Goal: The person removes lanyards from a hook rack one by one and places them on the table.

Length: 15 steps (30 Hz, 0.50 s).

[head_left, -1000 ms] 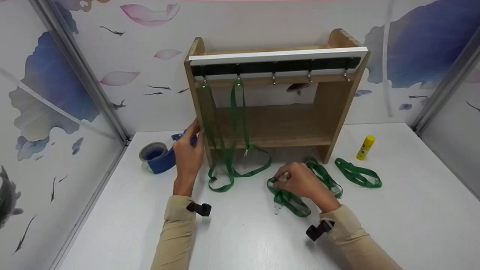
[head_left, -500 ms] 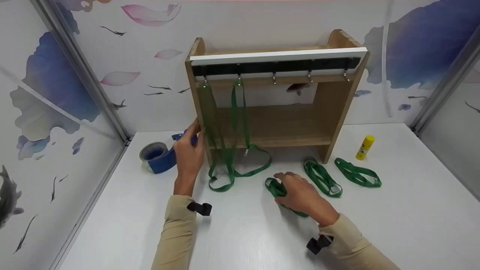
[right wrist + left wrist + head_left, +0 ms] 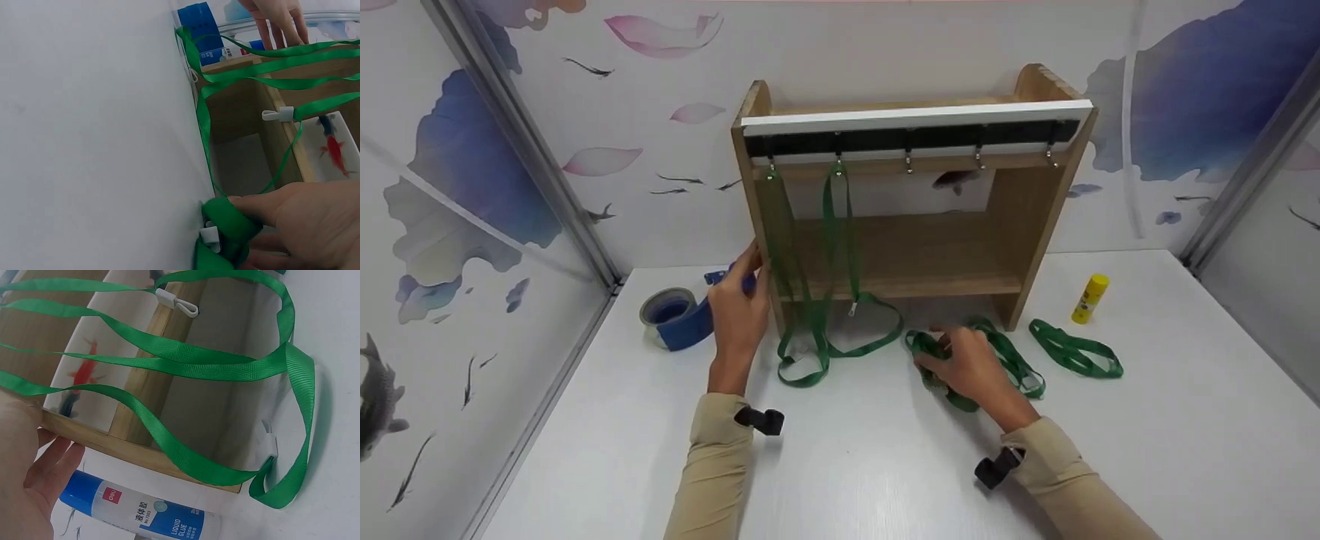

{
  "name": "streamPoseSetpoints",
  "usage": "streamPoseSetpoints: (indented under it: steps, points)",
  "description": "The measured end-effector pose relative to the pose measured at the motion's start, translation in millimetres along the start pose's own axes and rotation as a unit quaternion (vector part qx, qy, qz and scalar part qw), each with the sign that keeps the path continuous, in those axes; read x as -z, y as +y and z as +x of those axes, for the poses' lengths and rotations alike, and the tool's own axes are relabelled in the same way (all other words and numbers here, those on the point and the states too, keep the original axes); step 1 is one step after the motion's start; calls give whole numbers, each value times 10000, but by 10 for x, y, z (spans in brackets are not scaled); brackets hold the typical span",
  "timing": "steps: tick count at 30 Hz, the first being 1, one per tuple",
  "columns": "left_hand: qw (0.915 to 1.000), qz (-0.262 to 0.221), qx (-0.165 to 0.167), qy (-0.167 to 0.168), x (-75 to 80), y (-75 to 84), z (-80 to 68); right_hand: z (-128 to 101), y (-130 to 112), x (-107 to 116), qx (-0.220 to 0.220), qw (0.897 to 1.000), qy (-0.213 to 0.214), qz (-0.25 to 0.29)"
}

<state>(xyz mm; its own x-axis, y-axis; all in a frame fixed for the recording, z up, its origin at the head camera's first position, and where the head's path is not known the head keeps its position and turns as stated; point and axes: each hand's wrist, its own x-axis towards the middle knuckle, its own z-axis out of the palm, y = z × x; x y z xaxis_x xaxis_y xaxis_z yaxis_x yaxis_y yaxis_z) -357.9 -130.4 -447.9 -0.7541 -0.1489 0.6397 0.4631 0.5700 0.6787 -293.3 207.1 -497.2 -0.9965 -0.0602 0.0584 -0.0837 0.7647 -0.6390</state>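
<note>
My left hand (image 3: 739,304) touches the outer left side of a small wooden shelf (image 3: 1005,217), its fingers (image 3: 53,458) lying along the panel. My right hand (image 3: 975,367) holds a folded green lanyard (image 3: 225,219) with a white plastic clip, between thumb and fingers. Part of that bundle is hidden under the hand. Two other green lanyards hang from the left hooks of the black hook strip (image 3: 945,136), their lower loops (image 3: 802,379) reaching the table. To the right lie two more folded lanyards, one partly behind my right hand and one (image 3: 1076,351) apart.
Blue tape (image 3: 682,319) stands left of the shelf, near a liquid glue bottle (image 3: 140,509) beside my left hand. A yellow glue stick (image 3: 1090,298) stands upright at the right. Three hooks at the right of the strip carry nothing. Patterned walls enclose the white table (image 3: 840,480).
My right hand has shifted from the lanyard's end to over its middle, then closed on it and carried it slightly toward the shelf. The left hand stays at the shelf's side.
</note>
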Motion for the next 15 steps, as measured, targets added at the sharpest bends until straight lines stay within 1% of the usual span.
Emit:
streamPoseSetpoints:
  steps: [3, 9, 12, 15]
  points:
    - [10000, -36, -15, 2, 1, -2, -4, -12, 22, 42, -91, 9998, -32, 151]
    - [9999, -112, -77, 24, 5, -18, -7, -64, 94, 197, -14, 9996, 71, 266]
    - [9999, -110, -96, 51, -2, -25, -3, -87, 146, 308, -42, 9992, 212, 329]
    - [9999, -105, -87, 68, -2, -27, -1, -113, 174, 423, 15, 9979, 503, 400]
